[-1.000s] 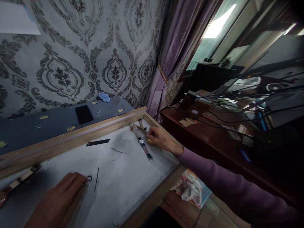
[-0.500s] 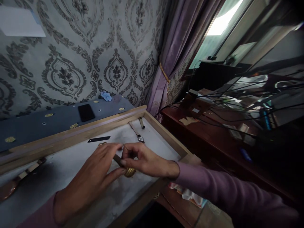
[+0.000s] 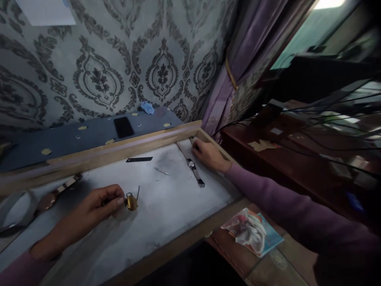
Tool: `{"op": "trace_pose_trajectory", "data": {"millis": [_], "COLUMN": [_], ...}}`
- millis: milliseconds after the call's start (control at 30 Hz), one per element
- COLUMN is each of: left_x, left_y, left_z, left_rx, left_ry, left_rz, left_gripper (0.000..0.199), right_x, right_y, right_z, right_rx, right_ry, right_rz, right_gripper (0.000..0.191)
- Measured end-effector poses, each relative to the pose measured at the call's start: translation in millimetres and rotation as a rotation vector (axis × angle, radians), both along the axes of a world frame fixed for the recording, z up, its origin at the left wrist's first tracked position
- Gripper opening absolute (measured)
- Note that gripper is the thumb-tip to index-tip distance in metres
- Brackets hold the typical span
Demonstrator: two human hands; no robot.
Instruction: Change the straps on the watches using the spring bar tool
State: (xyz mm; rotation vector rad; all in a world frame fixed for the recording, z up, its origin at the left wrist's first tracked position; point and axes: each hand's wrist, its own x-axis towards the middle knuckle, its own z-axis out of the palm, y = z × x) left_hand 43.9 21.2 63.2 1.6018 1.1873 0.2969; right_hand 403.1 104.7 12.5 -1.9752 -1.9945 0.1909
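Between the fingertips of my left hand is a small gold watch, with a ring and a thin dark strip sticking up from it. My right hand is at the far right corner of the wooden-framed tray, its fingers closed around something mostly hidden; a bit of a narrow piece shows beside them. Just left of that hand lies a wristwatch with its strap stretched out. A thin metal pin or tool and a black blade-like strip lie on the white tray floor.
A brown-faced watch and a grey band are at the tray's left. Behind the raised wooden edge are a phone and a blue crumpled cloth. Crumpled tissue sits below right; cables cross the red desk.
My hands have parted. The left has moved left with the gold watch; the right has reached to the tray's far corner. The thin metal piece on the tray floor is now uncovered.
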Motion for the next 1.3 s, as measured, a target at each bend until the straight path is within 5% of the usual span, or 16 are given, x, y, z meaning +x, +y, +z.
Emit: {"op": "trace_pose_trajectory", "data": {"millis": [200, 300, 500, 700, 967, 1300], "left_x": [-16.3, -22.7, -37.2, -36.0, -16.8, -10.9], "left_y": [3.1, 6.5, 7.1, 0.0, -11.6, -17.2], "left_z": [-12.3, -20.6, -28.9, -17.6, -13.7, -21.4], "left_rx": [-0.057, 0.020, 0.163, 0.285, 0.450, 0.432], "left_ry": [0.138, 0.192, 0.339, 0.492, 0.573, 0.479], "left_rz": [0.042, -0.092, -0.289, -0.273, -0.282, -0.305], "left_gripper": [0.049, 0.044, 0.036, 0.023, 0.028, 0.016], "right_x": [-4.9, -20.6, -61.7, -73.7, -94.1, -121.5], "right_y": [-10.3, -33.6, -76.5, -82.6, -80.0, -70.7], "right_z": [12.8, 23.1, 20.8, 6.7, 9.3, 3.0], "right_rx": [0.172, 0.237, -0.171, -0.245, 0.065, 0.036], "right_ry": [0.072, 0.265, 0.634, 0.357, -0.103, -0.092], "right_rz": [0.022, 0.228, 0.471, 0.701, 0.834, 0.976], "right_gripper": [0.014, 0.018, 0.025, 0.016, 0.022, 0.008]}}
